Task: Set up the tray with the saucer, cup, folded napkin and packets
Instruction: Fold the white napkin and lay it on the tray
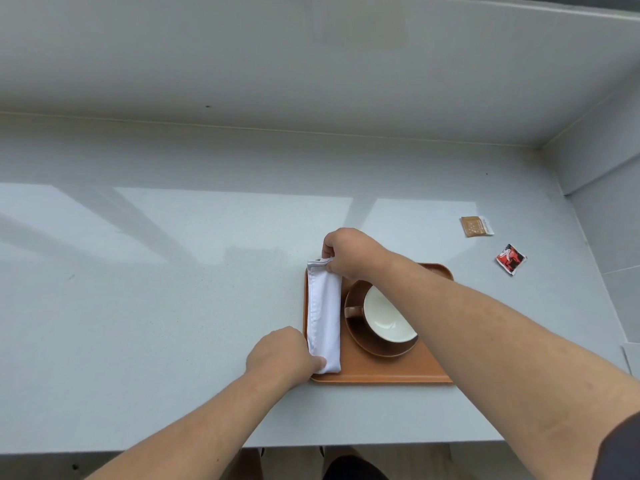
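An orange-brown tray (381, 374) lies near the counter's front edge. On it sits a brown saucer (360, 336) with a brown cup (388, 317), white inside, handle pointing left. A white folded napkin (323, 313) lies lengthwise along the tray's left side. My left hand (280, 355) pinches the napkin's near end. My right hand (346, 252) pinches its far end, with the forearm crossing over the cup. A tan packet (476, 226) and a red packet (510, 259) lie on the counter to the right of the tray.
The pale grey counter (156, 306) meets a wall at the back and another on the right. A white sheet corner (631, 355) shows at the far right. The counter's front edge runs just below the tray.
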